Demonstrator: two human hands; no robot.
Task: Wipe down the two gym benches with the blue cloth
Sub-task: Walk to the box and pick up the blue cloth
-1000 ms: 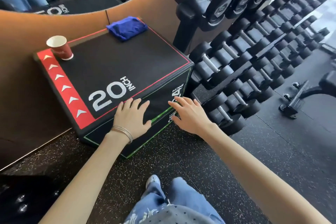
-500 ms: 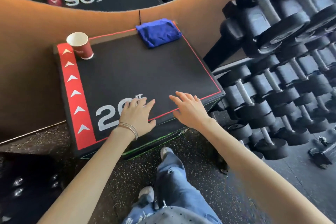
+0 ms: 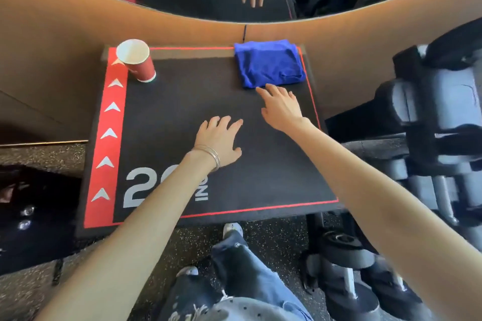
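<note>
I rest the left hand flat, fingers spread, mid-way on the black box, likely as a brace, while the right hand, straight-fingered and holding nothing, stretches to the near edge of the folded blue cloth lying at the far right corner.

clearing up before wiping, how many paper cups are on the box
1. The red paper cup stands upright at the far left corner of the black box. No others show.
</note>
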